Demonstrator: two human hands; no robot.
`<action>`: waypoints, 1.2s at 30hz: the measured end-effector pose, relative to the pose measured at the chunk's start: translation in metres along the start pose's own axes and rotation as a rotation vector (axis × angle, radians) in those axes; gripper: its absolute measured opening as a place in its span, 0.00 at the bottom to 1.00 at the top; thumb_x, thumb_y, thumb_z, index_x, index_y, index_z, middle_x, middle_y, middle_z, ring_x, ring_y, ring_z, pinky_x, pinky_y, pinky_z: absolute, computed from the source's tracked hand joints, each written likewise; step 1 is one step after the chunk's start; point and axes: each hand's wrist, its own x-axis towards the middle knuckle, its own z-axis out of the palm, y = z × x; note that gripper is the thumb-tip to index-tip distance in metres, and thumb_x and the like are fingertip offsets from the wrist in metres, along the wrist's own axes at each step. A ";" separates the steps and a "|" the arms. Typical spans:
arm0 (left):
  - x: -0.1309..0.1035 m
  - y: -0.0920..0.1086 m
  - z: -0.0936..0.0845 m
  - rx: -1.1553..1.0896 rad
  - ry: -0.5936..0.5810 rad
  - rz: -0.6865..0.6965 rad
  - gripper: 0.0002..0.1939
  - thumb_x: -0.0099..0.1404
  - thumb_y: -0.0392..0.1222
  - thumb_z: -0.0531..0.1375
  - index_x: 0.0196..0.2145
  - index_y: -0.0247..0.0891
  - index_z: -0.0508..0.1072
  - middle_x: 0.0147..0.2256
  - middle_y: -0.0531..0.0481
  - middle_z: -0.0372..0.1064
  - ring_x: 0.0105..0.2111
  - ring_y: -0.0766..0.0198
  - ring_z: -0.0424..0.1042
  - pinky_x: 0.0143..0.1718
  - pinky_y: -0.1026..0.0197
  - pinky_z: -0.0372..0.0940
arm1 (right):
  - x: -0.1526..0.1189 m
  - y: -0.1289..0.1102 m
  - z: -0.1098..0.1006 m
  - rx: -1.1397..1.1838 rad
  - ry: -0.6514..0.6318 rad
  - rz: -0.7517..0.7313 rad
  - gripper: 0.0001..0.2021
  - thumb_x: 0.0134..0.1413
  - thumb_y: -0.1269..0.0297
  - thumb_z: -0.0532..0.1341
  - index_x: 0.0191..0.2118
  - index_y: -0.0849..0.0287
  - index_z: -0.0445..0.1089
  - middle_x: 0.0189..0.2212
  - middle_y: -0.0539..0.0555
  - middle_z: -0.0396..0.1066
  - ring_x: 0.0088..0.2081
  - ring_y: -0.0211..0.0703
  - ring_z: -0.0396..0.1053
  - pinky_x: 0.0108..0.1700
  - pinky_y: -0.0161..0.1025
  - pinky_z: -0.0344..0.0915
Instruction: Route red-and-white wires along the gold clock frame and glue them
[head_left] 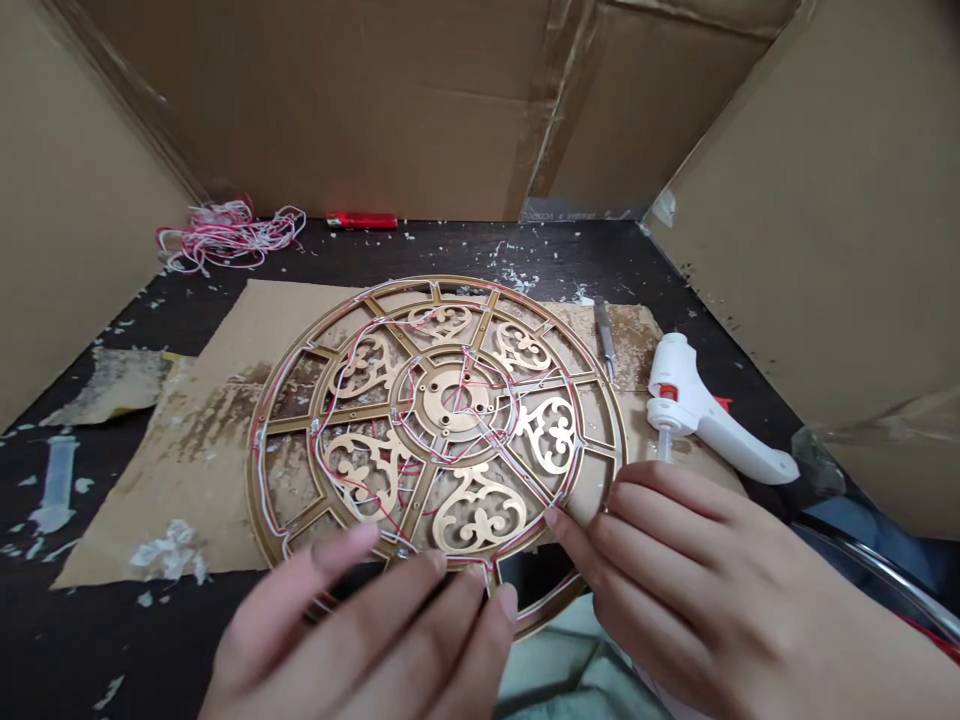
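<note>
A round gold openwork frame (365,411) with scroll ornaments lies on a cardboard sheet, its near edge reaching past the table's front. Red and white wires run along its rings and spokes. My left hand (367,630) is at the near rim, fingers apart, with fingertips resting on the ring and wires. At the lower right of the frame, my right hand (675,560) has its index fingertip on the wire by a spoke; the other fingers are curled, and the thumb is hidden.
A white glue gun (705,410) lies at the right, near a metal-tipped tool (605,335). Tangled wires (229,235) and a red lighter (361,220) are at the back. Cardboard walls (337,100) surround the dark table. Sandpaper (120,383) and a clear tube (58,480) sit left.
</note>
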 end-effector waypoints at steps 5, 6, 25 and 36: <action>0.008 -0.011 -0.008 -0.426 -0.138 -0.154 0.21 0.59 0.26 0.55 0.48 0.42 0.69 0.39 0.56 0.73 0.43 0.67 0.69 0.57 0.51 0.58 | 0.016 -0.010 0.009 0.359 0.132 0.243 0.10 0.60 0.71 0.53 0.36 0.63 0.72 0.27 0.53 0.68 0.32 0.42 0.63 0.39 0.40 0.62; 0.006 -0.014 -0.009 -0.437 -0.156 -0.117 0.22 0.60 0.27 0.54 0.50 0.40 0.68 0.41 0.54 0.72 0.45 0.66 0.69 0.57 0.50 0.58 | 0.019 -0.012 0.012 0.440 0.065 0.341 0.07 0.59 0.71 0.55 0.35 0.62 0.72 0.28 0.53 0.68 0.34 0.42 0.63 0.39 0.41 0.61; 0.019 -0.003 -0.006 -0.364 0.004 -0.294 0.09 0.60 0.34 0.57 0.39 0.43 0.72 0.35 0.60 0.73 0.40 0.69 0.68 0.56 0.57 0.56 | 0.025 -0.019 0.027 0.760 0.151 0.435 0.06 0.58 0.73 0.59 0.30 0.61 0.69 0.25 0.48 0.66 0.31 0.35 0.59 0.37 0.37 0.54; 0.016 -0.013 0.000 -0.160 -0.283 -0.043 0.28 0.58 0.56 0.60 0.51 0.36 0.66 0.49 0.47 0.68 0.52 0.59 0.58 0.62 0.50 0.40 | 0.023 -0.008 0.014 1.032 -0.002 0.526 0.07 0.59 0.69 0.59 0.29 0.58 0.64 0.26 0.45 0.61 0.32 0.32 0.59 0.34 0.33 0.55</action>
